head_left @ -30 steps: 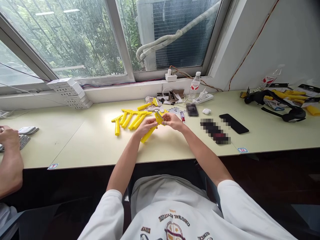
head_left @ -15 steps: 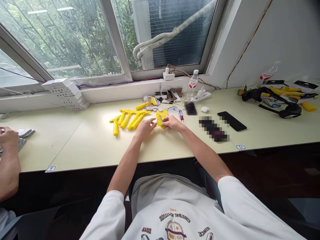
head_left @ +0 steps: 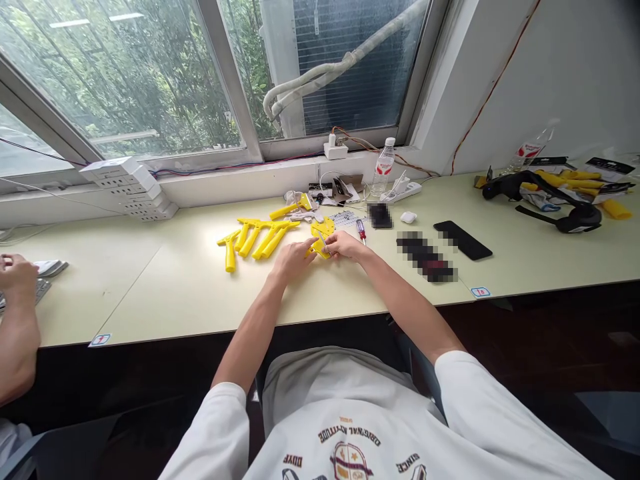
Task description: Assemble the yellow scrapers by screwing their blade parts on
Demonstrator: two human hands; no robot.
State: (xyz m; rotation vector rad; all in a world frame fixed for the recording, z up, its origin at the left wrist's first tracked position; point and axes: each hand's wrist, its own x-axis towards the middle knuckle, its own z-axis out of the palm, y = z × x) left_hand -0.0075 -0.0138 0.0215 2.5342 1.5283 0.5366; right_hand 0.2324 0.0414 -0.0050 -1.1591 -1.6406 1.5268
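My left hand (head_left: pixel 294 259) is closed on a small yellow plastic piece (head_left: pixel 317 249) just above the table. Pinched in the fingers of my right hand (head_left: pixel 346 245) is a thin grey metal strip (head_left: pixel 321 237), close against that yellow piece. The fingers partly hide both parts, so I cannot tell whether they are joined. Right behind my hands lie flat yellow plastic pieces (head_left: pixel 323 225). Several yellow scraper handles (head_left: pixel 267 237) rest in a row left of my hands. A screwdriver (head_left: pixel 361 231) lies beyond my right hand.
Behind the handles is a yellow scraper (head_left: pixel 290 208) near white gloves (head_left: pixel 306 217). Metal strips (head_left: pixel 345 219), a water bottle (head_left: pixel 384 167), a power strip (head_left: pixel 404 192) and a black phone (head_left: pixel 463 240) lie farther right. Another person's arm (head_left: pixel 19 320) rests at the left.
My left fingers have closed in on the yellow piece, which now shows tilted between my hands. The right hand stays almost in place with the strip.
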